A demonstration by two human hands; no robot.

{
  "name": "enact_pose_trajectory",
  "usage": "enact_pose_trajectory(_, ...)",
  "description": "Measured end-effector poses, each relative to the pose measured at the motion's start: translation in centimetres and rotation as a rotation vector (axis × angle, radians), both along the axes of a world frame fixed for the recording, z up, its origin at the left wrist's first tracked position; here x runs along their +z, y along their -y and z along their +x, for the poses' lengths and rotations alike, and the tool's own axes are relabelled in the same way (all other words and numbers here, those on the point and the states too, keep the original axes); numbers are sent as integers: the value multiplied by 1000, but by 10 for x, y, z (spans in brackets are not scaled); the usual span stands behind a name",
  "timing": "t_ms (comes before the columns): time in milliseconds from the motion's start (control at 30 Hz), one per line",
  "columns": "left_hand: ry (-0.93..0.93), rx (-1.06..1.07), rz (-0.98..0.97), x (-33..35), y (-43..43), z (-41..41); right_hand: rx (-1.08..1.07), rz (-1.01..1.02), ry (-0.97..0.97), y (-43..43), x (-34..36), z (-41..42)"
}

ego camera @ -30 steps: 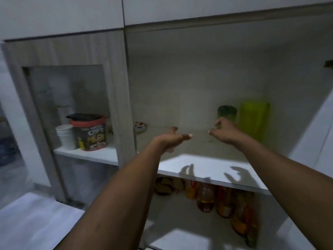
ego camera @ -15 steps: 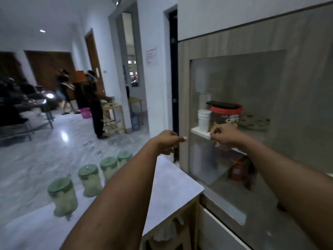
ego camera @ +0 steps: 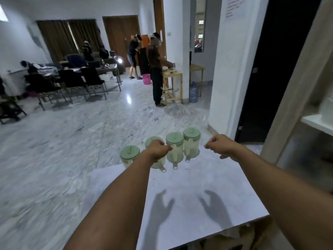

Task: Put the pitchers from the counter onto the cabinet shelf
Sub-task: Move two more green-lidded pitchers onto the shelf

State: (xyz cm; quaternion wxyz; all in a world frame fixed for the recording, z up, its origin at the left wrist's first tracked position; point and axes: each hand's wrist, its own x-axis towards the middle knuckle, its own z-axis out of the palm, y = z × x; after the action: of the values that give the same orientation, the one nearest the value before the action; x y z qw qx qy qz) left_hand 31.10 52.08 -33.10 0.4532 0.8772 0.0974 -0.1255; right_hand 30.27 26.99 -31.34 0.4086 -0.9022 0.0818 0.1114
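Observation:
Several clear pitchers with pale green lids stand in a row along the far edge of the white counter point(ego camera: 198, 192). The leftmost pitcher point(ego camera: 129, 156) is at the counter's corner and the rightmost pitcher point(ego camera: 191, 142) is nearest the wall. My left hand point(ego camera: 158, 150) hovers in front of the second pitcher point(ego camera: 158, 164) and hides most of it. It is loosely curled and holds nothing. My right hand point(ego camera: 221, 147) hangs empty to the right of the row, apart from it. The cabinet's white shelf point(ego camera: 317, 123) shows at the far right edge.
The counter drops off to a marble floor point(ego camera: 72, 150) on the left and beyond the pitchers. A dark doorway point(ego camera: 270, 78) opens beside the cabinet frame. People point(ego camera: 155, 69) stand far back by a small wooden table, with chairs and tables point(ego camera: 75, 82) at the left.
My view has swung left from the cabinet shelf to the counter. Both empty hands have come away from the shelf and now reach toward the row of pitchers.

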Motion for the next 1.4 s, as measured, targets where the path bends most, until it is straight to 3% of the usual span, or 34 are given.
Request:
enact_pose_trajectory(200, -108, 145, -95, -79, 16, 75, -27, 145, -192, -4, -78, 108)
enact_pose_trajectory(433, -218, 294, -178, -127, 48, 140, -139, 368, -381, -14, -145, 200)
enact_pose_trajectory(767, -258, 352, -201, -163, 55, 192, -234, 557, -470, -46, -179, 239)
enact_pose_trajectory(933, -253, 321, -258, -160, 60, 189, -340, 606, -360, -37, -179, 235)
enact_pose_trajectory(1133, -254, 211, -359, -107, 70, 157, -430, 580, -201, -7, -139, 197)
enact_pose_trajectory(1400, -131, -76, -403, -26, 109, 51, -557, 552, 23, 60, -52, 50)
